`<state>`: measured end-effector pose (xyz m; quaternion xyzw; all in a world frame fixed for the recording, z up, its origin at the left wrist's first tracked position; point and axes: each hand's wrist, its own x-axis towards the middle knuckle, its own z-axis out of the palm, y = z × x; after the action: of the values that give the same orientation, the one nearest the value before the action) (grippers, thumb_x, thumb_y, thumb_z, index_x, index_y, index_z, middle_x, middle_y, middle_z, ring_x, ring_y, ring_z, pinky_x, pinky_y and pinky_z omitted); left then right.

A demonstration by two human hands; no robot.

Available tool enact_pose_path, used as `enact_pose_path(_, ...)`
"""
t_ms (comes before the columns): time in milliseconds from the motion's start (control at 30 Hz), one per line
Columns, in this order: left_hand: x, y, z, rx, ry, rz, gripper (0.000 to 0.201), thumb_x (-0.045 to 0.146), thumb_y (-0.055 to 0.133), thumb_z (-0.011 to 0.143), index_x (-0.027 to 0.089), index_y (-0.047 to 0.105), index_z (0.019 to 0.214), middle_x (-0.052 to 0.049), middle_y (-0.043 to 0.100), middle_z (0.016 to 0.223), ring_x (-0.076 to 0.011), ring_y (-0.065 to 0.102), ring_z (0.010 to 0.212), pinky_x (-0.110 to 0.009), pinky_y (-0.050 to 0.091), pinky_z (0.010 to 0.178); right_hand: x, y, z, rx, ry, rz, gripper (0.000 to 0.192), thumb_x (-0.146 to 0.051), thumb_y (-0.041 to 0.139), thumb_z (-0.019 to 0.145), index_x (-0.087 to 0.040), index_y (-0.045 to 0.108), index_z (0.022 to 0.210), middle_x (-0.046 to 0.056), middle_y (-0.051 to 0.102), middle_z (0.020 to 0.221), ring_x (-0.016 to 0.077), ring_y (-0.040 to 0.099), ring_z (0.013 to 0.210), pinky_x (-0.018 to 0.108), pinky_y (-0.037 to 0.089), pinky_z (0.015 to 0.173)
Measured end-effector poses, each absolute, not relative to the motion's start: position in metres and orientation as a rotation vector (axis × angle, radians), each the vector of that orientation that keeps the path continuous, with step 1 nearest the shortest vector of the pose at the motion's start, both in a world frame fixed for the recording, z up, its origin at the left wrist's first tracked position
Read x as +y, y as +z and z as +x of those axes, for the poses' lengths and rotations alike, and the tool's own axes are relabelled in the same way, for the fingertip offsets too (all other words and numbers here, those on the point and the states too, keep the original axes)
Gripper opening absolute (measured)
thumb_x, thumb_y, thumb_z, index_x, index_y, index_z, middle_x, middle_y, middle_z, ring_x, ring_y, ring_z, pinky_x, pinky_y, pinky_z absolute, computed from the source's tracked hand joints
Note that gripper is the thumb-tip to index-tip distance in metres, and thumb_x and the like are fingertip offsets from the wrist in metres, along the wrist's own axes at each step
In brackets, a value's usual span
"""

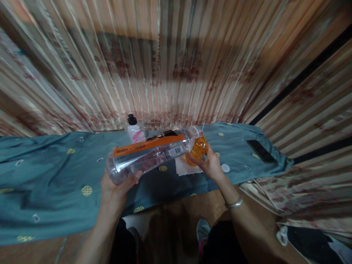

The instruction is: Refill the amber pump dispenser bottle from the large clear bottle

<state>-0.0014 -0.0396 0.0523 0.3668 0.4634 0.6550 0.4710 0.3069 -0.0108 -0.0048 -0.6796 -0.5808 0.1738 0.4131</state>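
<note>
My left hand [117, 187] is wrapped round the base of a large clear plastic bottle [150, 156] with an orange and silver label. The bottle lies tilted, its neck pointing right and meeting the mouth of a smaller container. My right hand [210, 161] grips that small container, a clear bottle of orange liquid [199, 146], which stands over a white paper towel [189, 169]. Whether liquid runs between the two mouths is too blurred to tell. Near my right wrist a round white cap [225, 168] lies on the cloth.
A white squeeze bottle with a black top [134, 130] stands behind the large bottle. A black phone [261, 151] lies at the right on the teal cloth [55, 165]. Patterned curtains [176, 66] hang behind and at the right, crossed by dark poles. My feet are on the floor below.
</note>
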Motion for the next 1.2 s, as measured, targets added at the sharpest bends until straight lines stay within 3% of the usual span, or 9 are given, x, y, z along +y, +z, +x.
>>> enact_pose_path(200, -0.0412, 0.0563, -0.0007, 1.121, 1.608, 0.912, 0.078, 0.026, 0.099, 0.048, 0.026, 0.064, 0.117, 0.000, 0.071, 0.102, -0.0115, 0.059, 0.062, -0.022, 0.049, 0.047, -0.0109, -0.0048, 0.3066, -1.466, 0.444, -1.700, 0.085, -0.059, 0.080, 0.075, -0.018, 0.055, 0.145, 0.016, 0.080, 0.128, 0.0373, 0.076, 0.118, 0.054, 0.061, 0.102)
enact_pose_path(867, -0.0405, 0.0527, -0.0010, 1.132, 1.625, 0.881, 0.085, 0.023, 0.101, 0.044, 0.027, 0.065, 0.121, -0.003, 0.072, 0.112, -0.0142, 0.061, 0.074, -0.021, 0.051, 0.050, -0.0113, 0.0000, 0.3052, -1.464, 0.406, -1.770, 0.085, -0.060, 0.083, 0.074, -0.020, 0.056, 0.144, 0.014, 0.082, 0.123, 0.0376, 0.078, 0.114, 0.050, 0.064, 0.095)
enact_pose_path(1200, -0.0419, 0.0560, -0.0009, 1.153, 1.599, 0.899, 0.082, 0.027, 0.099, 0.045, 0.027, 0.065, 0.120, -0.001, 0.071, 0.103, -0.0128, 0.060, 0.065, -0.022, 0.049, 0.048, -0.0112, -0.0019, 0.3045, -1.454, 0.395, -1.743, 0.082, -0.060, 0.084, 0.073, -0.021, 0.059, 0.140, 0.013, 0.082, 0.120, 0.0365, 0.079, 0.112, 0.050, 0.064, 0.093)
